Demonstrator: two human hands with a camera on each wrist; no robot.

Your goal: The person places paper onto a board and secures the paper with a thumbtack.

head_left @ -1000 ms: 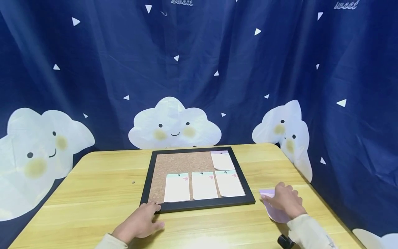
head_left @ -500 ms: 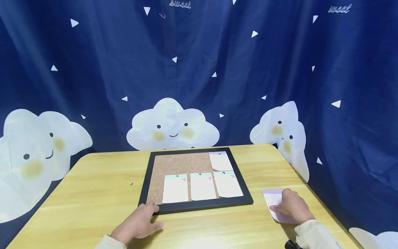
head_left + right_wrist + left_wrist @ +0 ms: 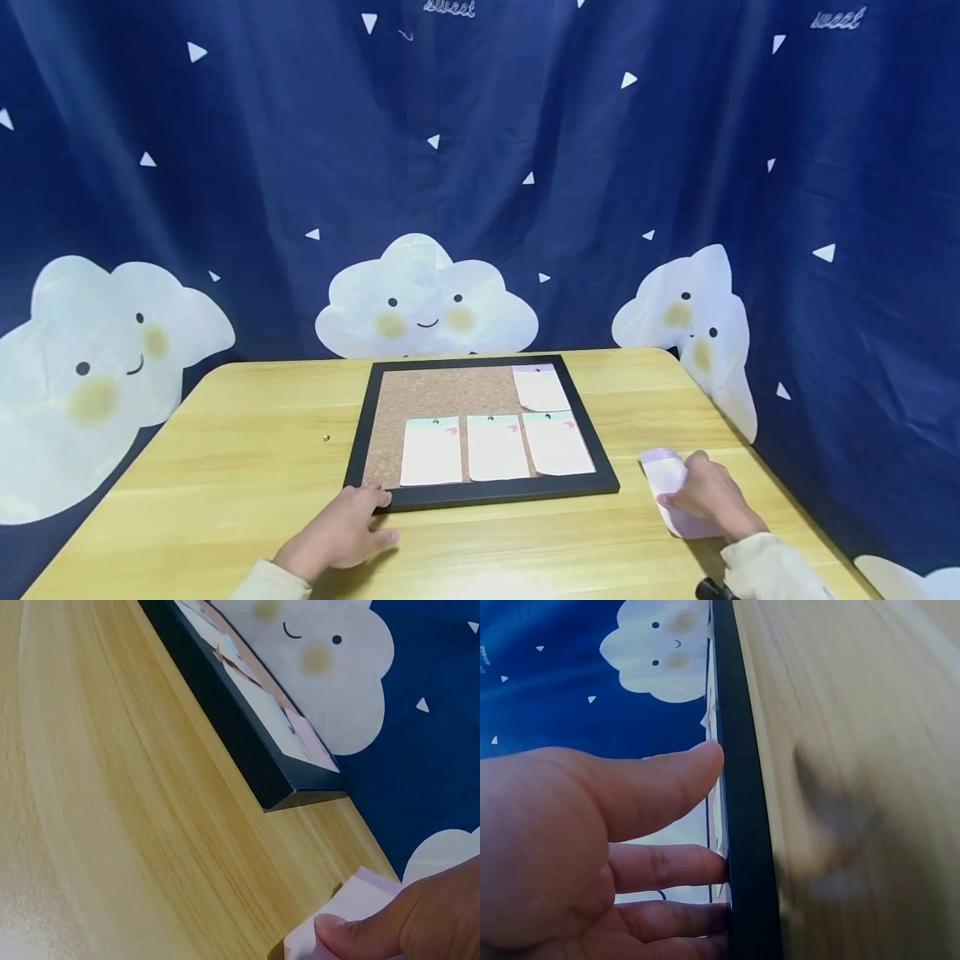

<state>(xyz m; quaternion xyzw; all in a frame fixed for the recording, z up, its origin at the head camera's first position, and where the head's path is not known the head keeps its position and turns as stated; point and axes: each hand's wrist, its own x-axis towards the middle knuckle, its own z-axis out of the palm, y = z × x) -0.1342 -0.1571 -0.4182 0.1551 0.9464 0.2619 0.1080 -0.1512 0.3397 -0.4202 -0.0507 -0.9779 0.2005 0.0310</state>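
Observation:
My left hand rests at the near left corner of a black-framed cork board, fingertips on the frame, thumb held apart. In the left wrist view its fingers meet the frame edge. On the right of the table, my right hand pinches a sheet of white note paper with a purple top strip. The sheet bends, its far end curling up. In the right wrist view the thumb presses on the paper. A purple-topped note and several teal-topped notes are pinned to the board.
A small metallic pin lies on the wooden table left of the board. A dark blue curtain with cloud prints hangs behind the table and along its right side. A black object shows by the right sleeve.
My right hand has shifted slightly right along the purple-topped sheet, which now bends up instead of lying flat. The left hand stays at the board's corner.

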